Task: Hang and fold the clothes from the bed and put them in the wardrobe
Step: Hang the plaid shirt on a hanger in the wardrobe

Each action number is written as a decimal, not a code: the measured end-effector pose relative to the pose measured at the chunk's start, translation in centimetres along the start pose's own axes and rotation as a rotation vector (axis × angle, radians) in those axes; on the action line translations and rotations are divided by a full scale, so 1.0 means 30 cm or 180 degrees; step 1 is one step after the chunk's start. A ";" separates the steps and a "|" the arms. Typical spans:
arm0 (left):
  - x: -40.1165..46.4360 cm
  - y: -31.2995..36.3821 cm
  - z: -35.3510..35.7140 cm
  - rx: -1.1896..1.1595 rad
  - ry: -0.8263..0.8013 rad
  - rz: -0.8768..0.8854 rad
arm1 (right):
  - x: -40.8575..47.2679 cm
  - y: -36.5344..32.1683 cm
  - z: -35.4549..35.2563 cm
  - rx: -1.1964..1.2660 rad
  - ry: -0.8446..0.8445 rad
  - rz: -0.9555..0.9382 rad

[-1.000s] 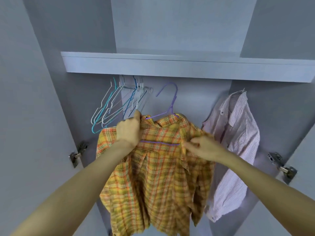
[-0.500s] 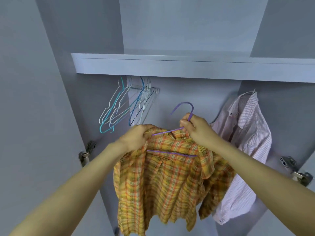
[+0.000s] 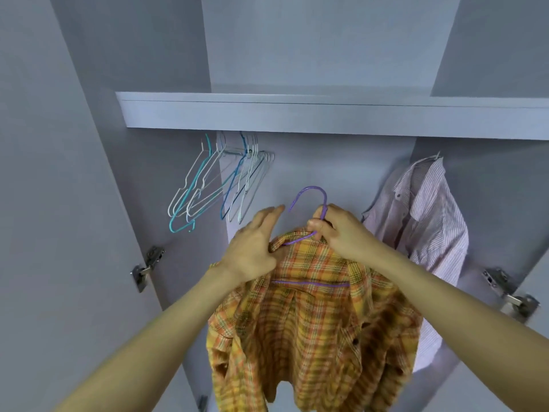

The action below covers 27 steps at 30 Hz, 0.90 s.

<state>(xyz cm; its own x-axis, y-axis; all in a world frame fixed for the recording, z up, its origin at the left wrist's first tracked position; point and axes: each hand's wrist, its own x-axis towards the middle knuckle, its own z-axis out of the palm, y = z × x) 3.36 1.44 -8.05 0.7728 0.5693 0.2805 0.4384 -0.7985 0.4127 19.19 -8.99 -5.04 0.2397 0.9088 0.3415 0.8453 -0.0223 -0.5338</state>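
You are looking at a yellow-and-orange plaid shirt on a purple hanger. At three o'clock of it, a shirt is showing fine pink-and-white stripes; at ten o'clock, white, teal and blue empty hangers are showing against grey wardrobe walls.

Grey wardrobe interior, pale shelf, metal door hinges
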 end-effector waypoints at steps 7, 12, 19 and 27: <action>0.007 0.017 0.059 -0.0101 0.0311 0.0047 | -0.074 0.039 0.016 -0.0186 0.0366 0.0020; 0.009 0.007 0.067 -0.0003 0.0456 0.0097 | -0.147 0.134 0.034 -0.1412 0.0512 -0.0114; 0.007 0.008 0.063 0.1021 0.0599 0.0051 | -0.129 0.156 0.010 -0.2047 0.0485 0.0159; -0.003 -0.013 0.061 0.0948 0.0492 0.0135 | -0.097 0.196 -0.057 -0.1857 0.0227 0.0333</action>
<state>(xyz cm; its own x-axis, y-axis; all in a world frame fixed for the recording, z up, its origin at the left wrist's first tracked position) 3.95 1.33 -9.84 0.7244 0.5391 0.4296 0.5398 -0.8312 0.1328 24.29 -12.47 -7.86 0.3501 0.8598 0.3718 0.9334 -0.3536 -0.0611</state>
